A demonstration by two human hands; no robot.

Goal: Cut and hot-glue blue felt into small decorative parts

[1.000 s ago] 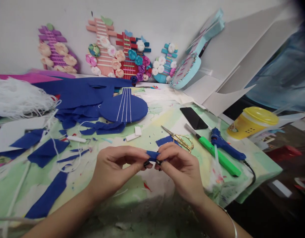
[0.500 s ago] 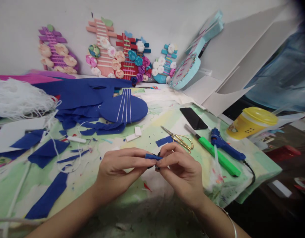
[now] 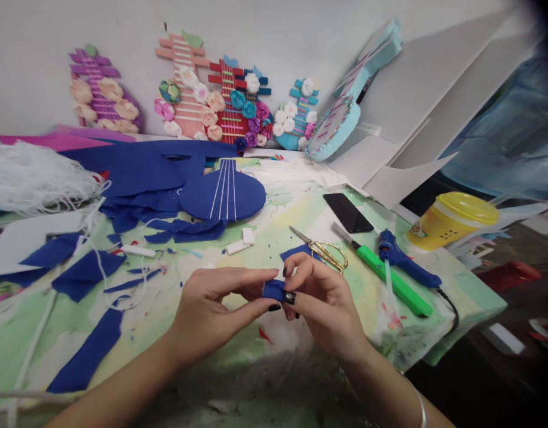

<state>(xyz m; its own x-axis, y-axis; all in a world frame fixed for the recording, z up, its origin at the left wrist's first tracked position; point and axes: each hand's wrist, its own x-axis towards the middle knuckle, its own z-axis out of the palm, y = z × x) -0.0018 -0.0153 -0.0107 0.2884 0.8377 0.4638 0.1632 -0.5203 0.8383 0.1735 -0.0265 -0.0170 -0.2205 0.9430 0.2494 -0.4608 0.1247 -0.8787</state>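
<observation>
A small blue piece (image 3: pixel 273 290) is pinched between both hands over the front of the table. My left hand (image 3: pixel 224 303) grips its left end between thumb and fingers. On its right end, the thumb and fingertips of my right hand (image 3: pixel 325 303) press together. Just behind my right hand lie gold-handled scissors (image 3: pixel 326 251), partly over a flat blue scrap (image 3: pixel 294 252). Two small white blocks (image 3: pixel 241 242) rest beyond my left hand. Farther back lies a blue guitar-shaped body (image 3: pixel 245 196) with white strings.
A green cutter (image 3: pixel 392 279), a blue glue gun (image 3: pixel 408 260), a black phone (image 3: pixel 347 212) and a yellow-lidded cup (image 3: pixel 454 220) are on the right. Blue scraps (image 3: pixel 89 351) and white yarn (image 3: pixel 40 178) lie left. Decorated guitars (image 3: pixel 229 101) stand along the wall.
The blue piece has turned so that a broader face shows. My fingers have shifted on it, and the right thumb now lies over its right end.
</observation>
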